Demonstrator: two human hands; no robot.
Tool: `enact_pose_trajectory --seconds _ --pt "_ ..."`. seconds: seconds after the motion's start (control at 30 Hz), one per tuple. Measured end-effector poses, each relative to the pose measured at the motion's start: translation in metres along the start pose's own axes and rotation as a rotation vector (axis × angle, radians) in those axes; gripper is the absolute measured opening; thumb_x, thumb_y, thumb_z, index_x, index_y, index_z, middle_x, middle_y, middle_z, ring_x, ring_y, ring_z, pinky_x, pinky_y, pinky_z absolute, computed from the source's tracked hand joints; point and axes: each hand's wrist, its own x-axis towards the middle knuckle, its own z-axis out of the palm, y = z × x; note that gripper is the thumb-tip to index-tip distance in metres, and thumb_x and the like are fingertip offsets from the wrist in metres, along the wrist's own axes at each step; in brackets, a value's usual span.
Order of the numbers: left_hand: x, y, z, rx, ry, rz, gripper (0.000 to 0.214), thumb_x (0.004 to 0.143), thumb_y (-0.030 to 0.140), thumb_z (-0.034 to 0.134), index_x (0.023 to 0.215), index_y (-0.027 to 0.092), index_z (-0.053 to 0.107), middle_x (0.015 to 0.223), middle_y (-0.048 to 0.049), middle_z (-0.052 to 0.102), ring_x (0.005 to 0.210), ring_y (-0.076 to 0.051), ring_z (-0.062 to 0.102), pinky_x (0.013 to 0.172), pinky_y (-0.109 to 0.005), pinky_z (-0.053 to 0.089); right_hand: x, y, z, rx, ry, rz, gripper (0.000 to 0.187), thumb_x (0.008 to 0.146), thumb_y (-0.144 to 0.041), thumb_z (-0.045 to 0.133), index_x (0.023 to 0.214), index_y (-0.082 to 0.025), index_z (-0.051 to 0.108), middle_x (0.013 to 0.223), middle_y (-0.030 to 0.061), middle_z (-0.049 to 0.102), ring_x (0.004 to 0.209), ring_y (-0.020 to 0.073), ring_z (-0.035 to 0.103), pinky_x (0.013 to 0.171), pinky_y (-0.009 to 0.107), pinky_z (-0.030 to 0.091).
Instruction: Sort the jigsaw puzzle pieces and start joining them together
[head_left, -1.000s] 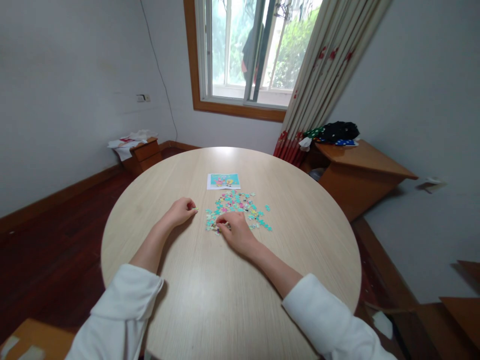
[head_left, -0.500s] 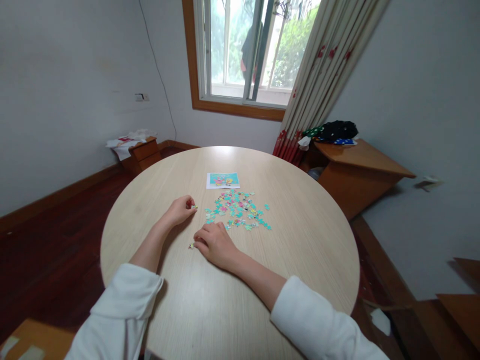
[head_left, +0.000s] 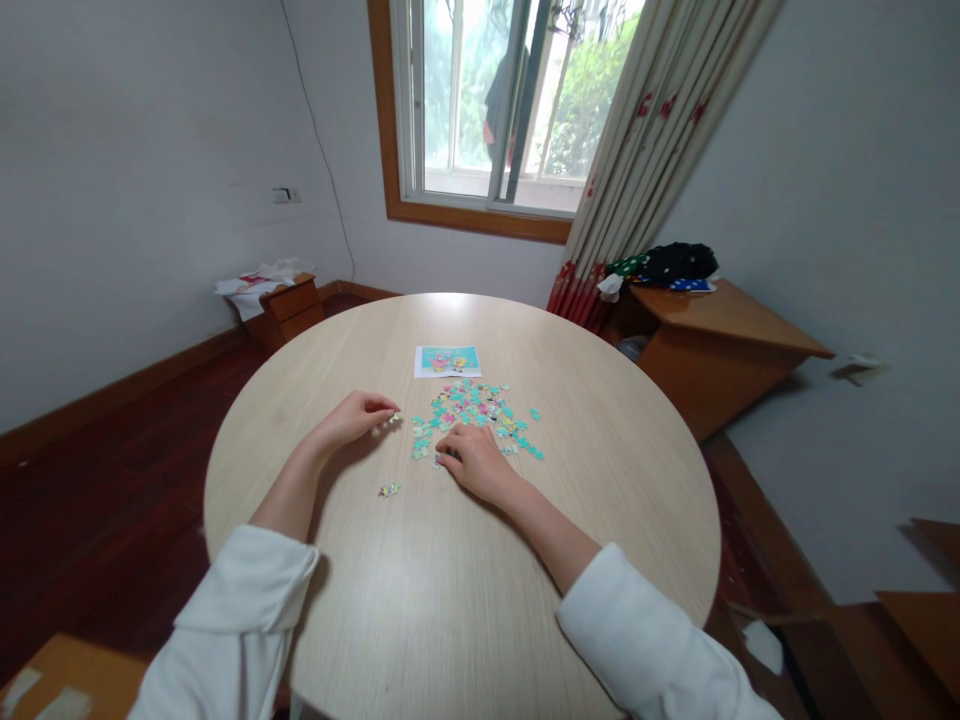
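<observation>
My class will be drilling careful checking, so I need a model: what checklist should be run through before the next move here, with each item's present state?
1. Picture sheet uncovered: ok, it lies beyond the loose pieces.
2. Loose pieces on the table: ok, well inside its edge.
3. Right hand clear of the loose pieces: not ok, it covers some at their near side.
4. Left hand firmly gripping the small piece at its fingertips: cannot tell.
5. Small cluster apart from the rest: ok, it lies nearer the person.
6. Cluster's pieces joined together: cannot tell, too small.
</observation>
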Motion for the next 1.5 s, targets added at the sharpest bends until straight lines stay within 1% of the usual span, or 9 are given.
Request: enact_pose_trajectory --seconds 0.13,0.27,0.57,0.83,0.93,1.1,1.2,1.37,1.5 --pt "-0.010 0.008 -0.008 0.018 -0.312 -0.019 0.028 0.060 0.041 0.071 0.074 0.016 0.075 0.070 -0.0067 0.072 0.065 -0.017 0.059 0.063 -0.028 0.044 0.001 0.000 0.002 0.019 0.004 0.007 0.006 0.085 -0.017 0.064 0.087 -0.017 0.069 0.094 0.0063 0.066 0.096 0.0188 0.057 0.084 0.034 0.031" --pt "-0.016 0.011 -0.010 -0.051 -0.516 -0.061 0.023 0.055 0.037 0.076 0.067 0.017 0.074 0.068 -0.0061 0.071 0.063 -0.018 0.061 0.064 -0.027 0.047 0.003 0.000 0.004 0.019 -0.009 0.020 0.006 0.085 -0.014 0.063 0.086 -0.016 0.068 0.094 0.0067 0.066 0.096 0.0194 0.057 0.084 0.034 0.032" --pt "-0.014 0.008 -0.011 0.057 -0.667 0.020 0.022 0.056 0.038 0.077 0.066 0.019 0.076 0.072 -0.0069 0.071 0.066 -0.017 0.061 0.064 -0.025 0.048 0.003 0.003 -0.005 0.021 -0.042 -0.027 0.006 0.084 -0.017 0.065 0.088 -0.016 0.069 0.096 0.0065 0.066 0.096 0.0184 0.057 0.083 0.033 0.030" --pt "-0.015 0.010 -0.007 0.036 -0.521 -0.069 0.029 0.052 0.039 0.076 0.071 0.018 0.074 0.056 -0.0002 0.061 0.054 -0.013 0.051 0.054 -0.023 0.041 0.002 0.004 -0.003 0.006 -0.032 -0.024 0.002 0.084 -0.016 0.064 0.083 -0.015 0.065 0.092 0.0059 0.064 0.095 0.0185 0.055 0.083 0.033 0.029" --pt "-0.011 0.006 -0.002 0.037 -0.416 -0.059 0.030 0.054 0.042 0.074 0.068 0.016 0.071 0.057 -0.0008 0.061 0.053 -0.013 0.050 0.052 -0.023 0.038 0.001 0.001 0.000 -0.003 -0.004 -0.062 0.004 0.084 -0.020 0.065 0.084 -0.016 0.064 0.091 0.0051 0.062 0.094 0.0179 0.054 0.083 0.033 0.029" --pt "0.003 -0.003 0.024 0.093 -0.047 0.089 0.031 0.065 0.045 0.060 0.066 0.014 0.063 0.056 0.0002 0.057 0.054 -0.012 0.046 0.054 -0.024 0.036 -0.004 -0.017 0.010 0.000 -0.034 -0.142 0.012 0.086 -0.028 0.065 0.083 -0.016 0.064 0.090 0.0046 0.062 0.091 0.0174 0.053 0.082 0.032 0.030" --pt "0.008 -0.006 0.040 0.148 0.151 0.107 0.031 0.070 0.045 0.053 0.056 0.017 0.052 0.050 0.0028 0.049 0.053 -0.012 0.041 0.052 -0.024 0.032 -0.005 -0.023 0.011 -0.029 -0.041 -0.209 0.015 0.089 -0.029 0.060 0.087 -0.016 0.066 0.091 0.0058 0.062 0.090 0.0174 0.053 0.082 0.033 0.030" --pt "0.010 -0.006 0.047 0.251 0.297 0.111 0.040 0.075 0.045 0.045 0.046 0.020 0.033 0.046 0.0050 0.029 0.051 -0.010 0.032 0.051 -0.024 0.024 0.000 0.005 -0.004 -0.038 0.079 -0.118 0.012 0.090 -0.016 0.055 0.087 -0.016 0.066 0.090 0.0058 0.064 0.093 0.0175 0.054 0.084 0.033 0.029" --pt "0.010 -0.006 0.045 0.258 0.346 0.092 0.039 0.077 0.043 0.043 0.047 0.021 0.031 0.047 0.0046 0.029 0.051 -0.010 0.033 0.051 -0.024 0.024 0.004 0.036 -0.019 -0.061 0.122 0.036 0.011 0.085 -0.011 0.058 0.081 -0.017 0.067 0.089 0.0058 0.064 0.092 0.0184 0.055 0.080 0.032 0.030"
